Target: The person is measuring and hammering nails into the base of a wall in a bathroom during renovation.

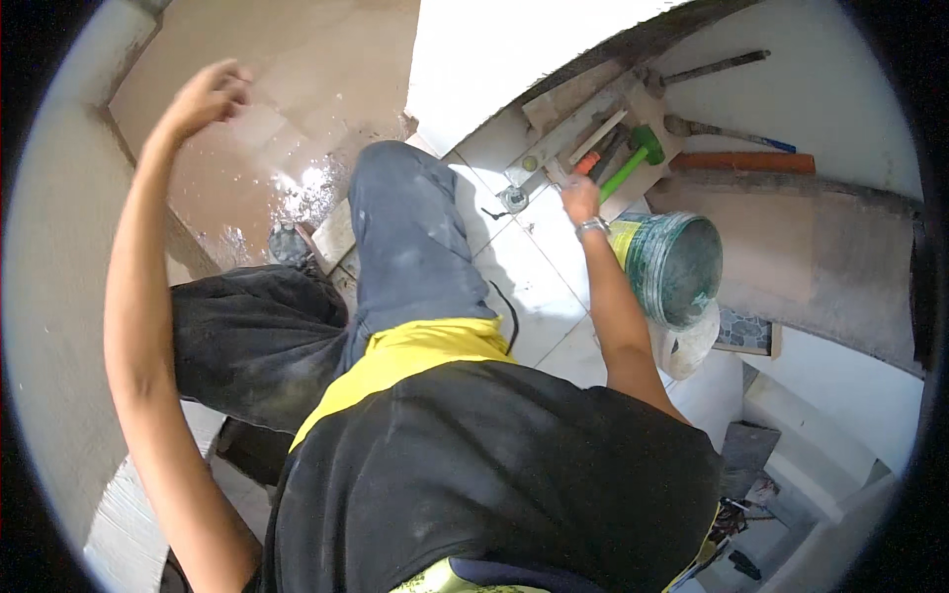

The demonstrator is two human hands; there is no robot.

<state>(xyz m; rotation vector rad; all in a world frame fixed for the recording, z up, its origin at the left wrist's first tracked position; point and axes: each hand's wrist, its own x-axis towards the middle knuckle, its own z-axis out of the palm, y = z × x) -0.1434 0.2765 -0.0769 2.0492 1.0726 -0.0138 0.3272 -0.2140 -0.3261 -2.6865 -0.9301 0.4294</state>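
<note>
My left hand (211, 99) is raised over the wet brown floor (277, 49) at the far left. Its fingers are loosely bent and a little apart, with nothing seen in them. On the right, my right hand (581, 201) reaches down to a group of tools, its fingers blurred and partly hidden. Just beyond it lies an orange-handled tool (587, 163). The green mallet (634, 161) is immediately to its right. A tape measure (513, 200) rests on the white tiles to its left. Whether the right hand grips anything, I cannot tell.
A green bucket (672, 272) lies tilted beside my right forearm. A long grey bar (568, 138), a brush (727, 130) and an orange tube (743, 162) lie near the mallet. My knee and leg are between both hands. A pale wall (59, 257) borders the left.
</note>
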